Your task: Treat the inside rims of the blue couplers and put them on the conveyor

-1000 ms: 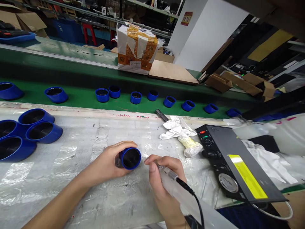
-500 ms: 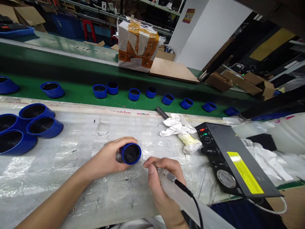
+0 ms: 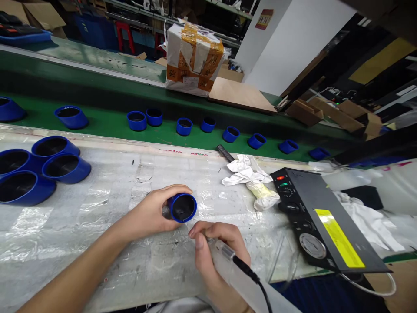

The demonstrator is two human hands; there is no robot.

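Note:
My left hand (image 3: 155, 213) is wrapped round a blue ring-shaped cup (image 3: 173, 211) with a dark inside, tilted so that its mouth faces my right hand. In my right hand (image 3: 220, 256) is a clear dispensing syringe (image 3: 225, 250), with a black hose (image 3: 249, 271) running from its back end. Its thin tip is at the lower rim of the cup; whether the two touch I cannot tell. Both hands are just above the plastic-covered worktop (image 3: 153, 265).
Several blue cups (image 3: 67, 168) are grouped at the left, and others (image 3: 184, 126) line the green belt (image 3: 107, 126). At the right sits a black dispenser box (image 3: 329, 217) with a gauge. Crumpled white cloths (image 3: 243, 170) and a black ribbed stick (image 3: 224, 153) lie beside it.
My right hand has moved the syringe left, bringing its tip to the cup's lower rim. The cup is turned a little in my left hand. The whole view has shifted slightly.

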